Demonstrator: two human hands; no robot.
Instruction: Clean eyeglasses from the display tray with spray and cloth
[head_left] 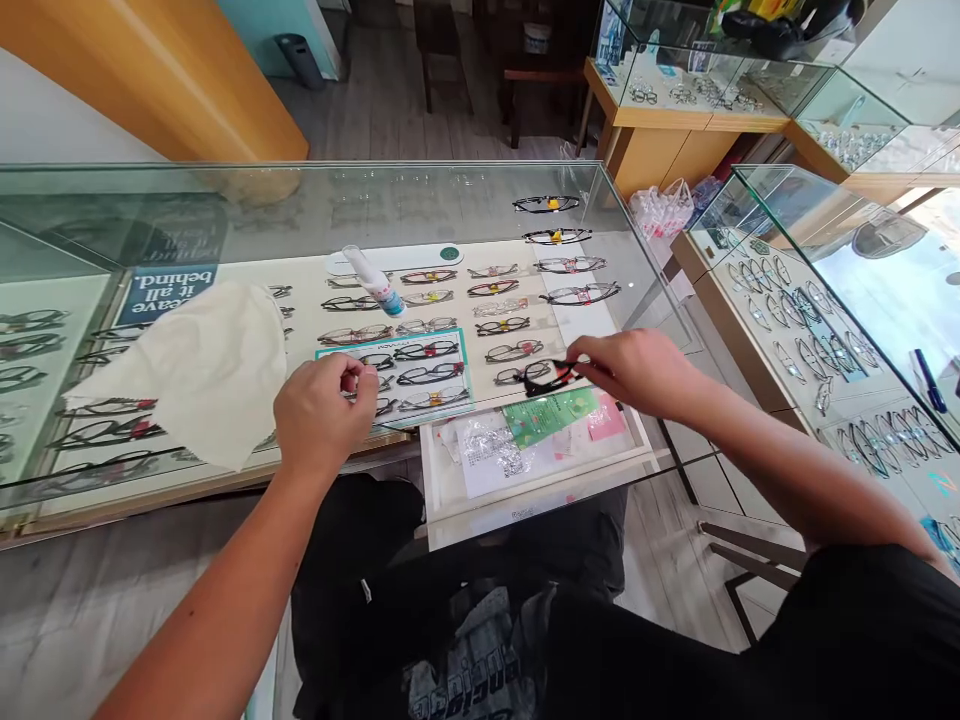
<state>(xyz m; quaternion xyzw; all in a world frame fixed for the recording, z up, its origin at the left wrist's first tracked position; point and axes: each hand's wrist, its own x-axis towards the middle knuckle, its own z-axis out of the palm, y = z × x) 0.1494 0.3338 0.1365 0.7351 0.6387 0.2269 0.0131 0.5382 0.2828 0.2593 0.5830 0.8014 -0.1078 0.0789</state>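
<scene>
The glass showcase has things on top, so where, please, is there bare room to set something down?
The glass top looks bare behind the white bottle, left of the column of eyeglasses, and between bottle and cloth. It is crowded at right, from those eyeglasses to the right hand.

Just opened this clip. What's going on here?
A person sits at a glass display counter that has rows of eyeglasses under its top. Their right hand holds a pair of black glasses above an open drawer's back edge. The left hand is loosely curled over the counter's near edge; whether it holds anything is unclear. A pale cloth and a white bottle are on the glass.
</scene>
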